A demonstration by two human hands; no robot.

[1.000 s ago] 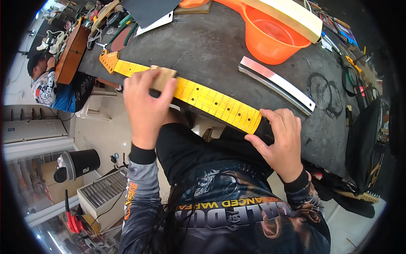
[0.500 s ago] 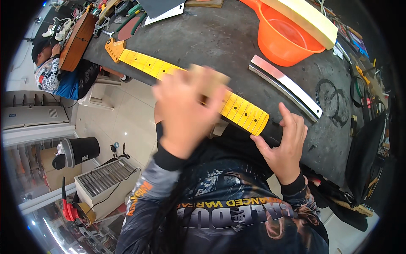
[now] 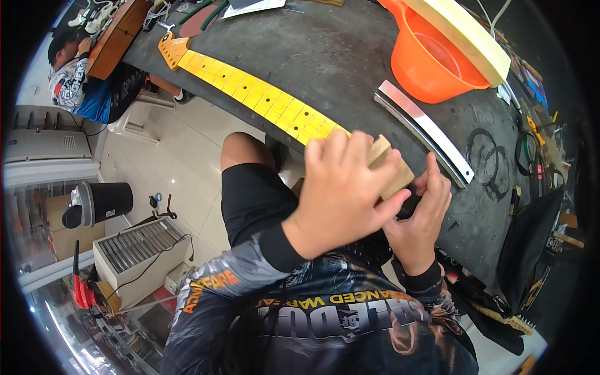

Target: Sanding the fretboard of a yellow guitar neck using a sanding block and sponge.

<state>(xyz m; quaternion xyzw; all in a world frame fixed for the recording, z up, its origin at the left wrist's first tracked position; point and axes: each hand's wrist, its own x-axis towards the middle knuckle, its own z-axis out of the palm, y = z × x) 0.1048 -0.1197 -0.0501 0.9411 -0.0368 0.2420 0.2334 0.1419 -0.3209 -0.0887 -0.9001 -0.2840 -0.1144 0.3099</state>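
Observation:
A guitar neck [image 3: 262, 97] with a yellow fretboard and dark dot markers lies slantwise along the near edge of the grey workbench, its headstock [image 3: 173, 51] at the far left. My left hand [image 3: 337, 184] is closed around a tan block, probably a sanding block [image 3: 395, 176], over the neck's right end. Hand and block cover that end of the fretboard. Close beside it on the right, my right hand [image 3: 424, 215] has its fingers raised and apart, with nothing seen in them. Its thumb is partly hidden behind my left hand.
A long metal-faced beam [image 3: 425, 131] lies behind my right hand. Beyond it stands an orange dipper [image 3: 425, 69] with a pale yellow block [image 3: 469, 37] across it. Tools crowd the right edge. Another person [image 3: 78, 81] sits at the far left beside a brown guitar body [image 3: 119, 37].
My left hand has slid the block rightward along the fretboard from its middle to the right end, uncovering the middle. My right hand stays near that end. The view has shifted slightly.

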